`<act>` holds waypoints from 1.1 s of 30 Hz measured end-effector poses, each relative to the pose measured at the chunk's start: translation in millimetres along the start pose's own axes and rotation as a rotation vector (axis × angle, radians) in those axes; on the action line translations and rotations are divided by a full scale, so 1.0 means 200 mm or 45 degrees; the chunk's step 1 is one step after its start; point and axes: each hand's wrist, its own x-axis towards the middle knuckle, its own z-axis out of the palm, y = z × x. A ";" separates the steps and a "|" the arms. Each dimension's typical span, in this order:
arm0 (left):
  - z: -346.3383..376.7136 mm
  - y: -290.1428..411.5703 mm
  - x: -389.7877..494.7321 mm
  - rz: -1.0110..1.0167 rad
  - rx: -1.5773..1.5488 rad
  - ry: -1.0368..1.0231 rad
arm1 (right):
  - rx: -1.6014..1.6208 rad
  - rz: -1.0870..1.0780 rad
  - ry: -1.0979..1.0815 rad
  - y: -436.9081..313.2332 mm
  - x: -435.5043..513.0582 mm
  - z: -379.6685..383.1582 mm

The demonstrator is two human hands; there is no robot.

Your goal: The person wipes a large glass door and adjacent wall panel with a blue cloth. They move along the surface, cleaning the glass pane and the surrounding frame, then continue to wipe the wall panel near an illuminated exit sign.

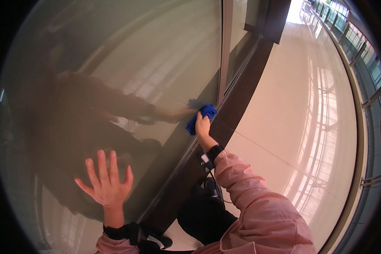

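Note:
A large glass pane (165, 63) fills the left and centre, reflecting my arm and body. My right hand (203, 125) grips a crumpled blue cloth (208, 111) against the pane's bottom corner, close to the upright frame (225, 47). The cloth's reflection shows just beside it in the glass. At lower left my left hand (108, 185) is raised with its fingers spread, holding nothing. It is over the pane; whether the palm touches the glass I cannot tell.
A dark skirting ledge (238, 108) runs under the pane. Glossy beige floor tiles (282, 111) stretch right to a walkway railing (358, 57). A cable (218, 193) hangs from a device (206, 160) at my right wrist. My black shoe (212, 187) stands beside the ledge.

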 end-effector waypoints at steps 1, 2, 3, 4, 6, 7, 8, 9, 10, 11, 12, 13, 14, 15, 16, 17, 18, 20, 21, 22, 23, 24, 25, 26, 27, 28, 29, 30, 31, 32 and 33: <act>0.00 -0.01 0.00 0.004 0.003 0.000 | 0.010 -0.123 -0.010 -0.05 -0.08 -0.01; -0.01 -0.01 0.00 0.014 0.018 -0.023 | 0.102 -0.290 0.013 -0.13 -0.14 -0.01; -0.01 -0.02 0.00 0.016 -0.003 0.001 | 0.192 -0.470 0.034 -0.21 -0.19 -0.01; -0.02 -0.03 0.01 0.023 -0.007 0.006 | 0.307 -0.690 0.033 -0.30 -0.21 -0.03; -0.03 -0.04 0.00 0.023 -0.005 0.004 | 0.441 -1.027 0.090 -0.46 -0.13 -0.04; -0.03 -0.05 0.01 0.032 0.006 0.005 | 0.441 -1.142 0.130 -0.53 -0.05 -0.03; -0.03 -0.06 0.00 0.038 0.018 0.006 | 0.433 -1.155 0.221 -0.55 0.04 -0.02; -0.03 -0.06 0.00 0.044 0.050 -0.004 | 0.409 -1.170 0.288 -0.53 0.13 -0.02; -0.04 -0.06 -0.01 0.050 0.043 -0.018 | 0.443 -1.010 0.245 -0.48 0.21 -0.02; -0.03 -0.07 -0.01 0.064 0.028 -0.014 | 0.417 -0.845 0.322 -0.40 0.30 -0.02; -0.03 -0.07 -0.02 0.078 0.014 -0.012 | 0.394 -0.603 0.320 -0.31 0.40 -0.01; -0.02 -0.07 -0.03 0.077 0.008 -0.036 | 0.262 -0.382 0.367 -0.19 0.49 0.00; -0.02 -0.06 -0.03 0.101 0.007 -0.026 | 0.142 -0.311 0.361 -0.06 0.55 -0.01; -0.02 -0.07 -0.03 0.109 0.016 -0.038 | 0.185 -0.240 0.402 0.07 0.62 0.03; -0.01 -0.07 -0.03 0.120 0.030 -0.052 | 0.149 -0.239 0.395 0.19 0.67 0.05; -0.01 -0.07 -0.03 0.127 0.042 -0.054 | 0.121 -0.183 0.385 0.33 0.69 0.06; -0.01 -0.07 -0.03 0.134 0.058 -0.059 | 0.183 -0.150 0.371 0.46 0.69 0.10; -0.02 -0.08 -0.03 0.143 0.070 -0.055 | 0.306 -0.054 0.294 0.67 0.64 0.14; -0.02 -0.09 -0.02 0.142 0.067 -0.059 | 0.273 0.039 0.226 0.77 0.57 0.14; -0.03 -0.09 -0.02 0.139 0.066 -0.063 | 0.265 0.228 0.174 0.85 0.49 0.17; -0.03 -0.09 -0.01 0.135 0.066 -0.063 | 0.321 0.294 0.118 0.91 0.39 0.19; -0.03 -0.09 -0.01 0.129 0.068 -0.073 | 0.275 0.411 0.082 0.94 0.29 0.21; -0.03 -0.08 0.00 0.125 0.069 -0.082 | 0.310 0.401 -0.006 0.95 0.18 0.21; -0.03 -0.08 0.01 0.119 0.071 -0.089 | 0.329 0.545 -0.071 0.92 0.11 0.21; -0.03 -0.07 0.01 0.119 0.055 -0.089 | 0.327 0.568 -0.099 0.88 0.04 0.20; -0.02 -0.06 0.02 0.118 0.038 -0.087 | 0.312 0.478 -0.121 0.81 -0.02 0.19; -0.01 -0.06 0.03 0.117 0.021 -0.084 | 0.310 0.402 -0.112 0.71 -0.08 0.18; -0.01 -0.05 0.04 0.116 0.006 -0.060 | 0.345 0.306 0.022 0.59 -0.11 0.19; -0.01 -0.04 0.05 0.108 0.012 -0.071 | 0.297 0.166 0.022 0.44 -0.09 0.16; -0.01 -0.03 0.05 0.101 0.019 -0.082 | 0.277 0.028 0.023 0.28 -0.06 0.12; 0.00 -0.02 0.06 0.091 0.025 -0.093 | 0.259 -0.041 0.030 0.11 -0.05 0.08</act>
